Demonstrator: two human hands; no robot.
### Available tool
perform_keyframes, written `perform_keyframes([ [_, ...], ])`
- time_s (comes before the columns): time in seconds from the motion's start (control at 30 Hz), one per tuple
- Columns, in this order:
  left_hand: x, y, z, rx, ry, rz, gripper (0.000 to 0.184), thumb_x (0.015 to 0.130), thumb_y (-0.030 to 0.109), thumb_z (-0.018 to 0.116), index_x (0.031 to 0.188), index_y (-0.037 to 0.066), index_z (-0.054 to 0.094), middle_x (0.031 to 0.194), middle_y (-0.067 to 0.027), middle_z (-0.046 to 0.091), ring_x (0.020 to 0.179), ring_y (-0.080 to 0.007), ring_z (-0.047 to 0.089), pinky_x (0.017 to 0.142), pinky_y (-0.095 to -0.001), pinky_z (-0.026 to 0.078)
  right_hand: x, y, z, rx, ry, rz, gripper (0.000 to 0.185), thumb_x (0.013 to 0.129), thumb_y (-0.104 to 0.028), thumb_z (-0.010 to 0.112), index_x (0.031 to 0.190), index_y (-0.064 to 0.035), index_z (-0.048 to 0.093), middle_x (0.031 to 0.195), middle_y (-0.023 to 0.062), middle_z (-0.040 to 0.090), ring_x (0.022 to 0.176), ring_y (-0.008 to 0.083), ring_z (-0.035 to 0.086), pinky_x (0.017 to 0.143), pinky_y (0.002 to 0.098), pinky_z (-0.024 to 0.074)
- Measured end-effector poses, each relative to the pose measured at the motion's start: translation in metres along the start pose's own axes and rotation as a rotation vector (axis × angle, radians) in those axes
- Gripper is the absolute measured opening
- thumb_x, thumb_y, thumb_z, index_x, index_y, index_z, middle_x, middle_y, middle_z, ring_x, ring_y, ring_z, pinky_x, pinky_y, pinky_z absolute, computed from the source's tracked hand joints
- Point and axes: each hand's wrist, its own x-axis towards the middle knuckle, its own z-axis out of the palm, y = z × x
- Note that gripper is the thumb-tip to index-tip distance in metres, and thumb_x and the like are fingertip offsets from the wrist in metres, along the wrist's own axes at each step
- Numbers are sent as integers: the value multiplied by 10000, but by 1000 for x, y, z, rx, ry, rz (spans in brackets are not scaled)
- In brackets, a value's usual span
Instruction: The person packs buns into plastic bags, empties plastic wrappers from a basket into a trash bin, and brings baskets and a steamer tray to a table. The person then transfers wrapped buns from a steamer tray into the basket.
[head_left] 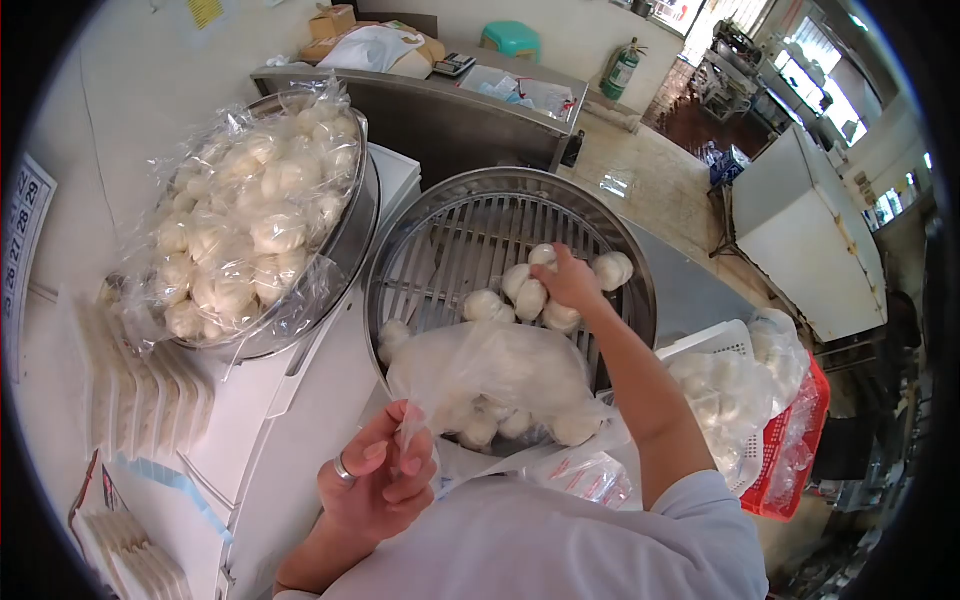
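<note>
White buns (532, 300) lay on the slatted steamer tray (645, 260).
The left hand (380, 478), near, pinched the plastic bag (490, 362); the right hand (574, 284), half-curled, touched buns farther right, any grip not discernible.

Place: small commercial food kitchen, pretty sure
Giveaway: white buns (531, 299) on a big round slatted metal tray (440, 262), plus a whole bagged heap (280, 230) to the left, way more than family-size
Counter: calculator (455, 65) on the metal worktop (440, 108), kinda shop-ish
Safety: green fire extinguisher (621, 72) by the wall
Back room: bulky machinery (735, 80)
</note>
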Motion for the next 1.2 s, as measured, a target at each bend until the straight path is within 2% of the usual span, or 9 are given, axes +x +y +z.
perform_keyframes([
  [0.23, 13, 6, 15, 150, 94, 68, 465, 915, 319, 678, 1254, 79, 470, 956, -16, 516, 590, -86, 383, 463, -225, 314, -58, 8, -72, 1204, 29, 35, 617, 939, -337, 715, 1432, -31, 504, 1139, 97, 669, 993, 187, 648, 877, 391, 555],
  [0.37, 29, 10, 21, 174, 43, 112, 490, 915, 374, 670, 1253, 88, 462, 1036, -15, 527, 620, -87, 409, 469, -217, 322, -182, -54, -74, 609, 594, -819, 568, 925, -307, 734, 1393, -63, 525, 1161, 104, 649, 1037, 233, 654, 838, 367, 564],
  [0.43, 30, 10, 24, 128, -16, 85, 478, 925, 381, 655, 1270, 108, 466, 1088, -29, 554, 640, -99, 423, 483, -219, 330, -225, -61, -52, 347, 296, -1002, 758, 868, -424, 794, 1471, -95, 473, 1223, 144, 617, 1065, 316, 650, 889, 420, 546],
  [0.6, -1, 7, 12, -41, -138, -80, 520, 917, 348, 661, 1319, 108, 435, 1166, -83, 555, 654, -121, 429, 482, -231, 352, -255, -50, 19, -183, -50, -679, 613, 838, -421, 805, 1362, -154, 630, 1208, 185, 649, 1062, 365, 665, 913, 427, 542],
  [0.7, -23, 7, -1, -39, -110, -173, 552, 907, 302, 673, 1353, 111, 410, 1185, -109, 558, 648, -127, 414, 479, -232, 357, -259, -62, -17, 7, -72, -839, 360, 859, -326, 800, 1138, -101, 761, 1061, 144, 723, 938, 305, 714, 784, 395, 580],
  [0.8, -34, 4, -11, -11, -92, -240, 580, 895, 253, 687, 1375, 118, 392, 1194, -122, 558, 640, -125, 399, 480, -232, 357, -228, -100, -77, 287, -3, -561, 190, 876, -233, 766, 777, -70, 761, 677, 116, 675, 676, 281, 698, 650, 402, 555],
  [0.93, -39, 0, -8, 35, -40, -215, 576, 887, 236, 702, 1366, 125, 401, 1171, -117, 575, 636, -120, 400, 482, -226, 357, -101, -94, -18, -230, 92, -345, 611, 774, -542, 794, 1203, -112, 733, 1300, 218, 601, 1249, 343, 573, 947, 473, 523],
  [1.13, -29, 4, 0, 114, 26, -27, 540, 902, 295, 697, 1328, 96, 431, 1117, -85, 568, 615, -105, 399, 470, -219, 359, -39, -105, 38, -600, -218, -204, 804, 688, -573, 830, 1323, -105, 675, 1426, 239, 536, 1351, 369, 515, 1025, 492, 502],
  [1.2, -18, 11, 6, 141, 31, 26, 532, 904, 307, 698, 1316, 91, 440, 1110, -71, 567, 615, -98, 403, 470, -218, 357, -9, -80, 22, -78, -381, -119, 753, 725, -543, 805, 1288, -60, 679, 1381, 217, 583, 1292, 331, 573, 1035, 494, 499],
])
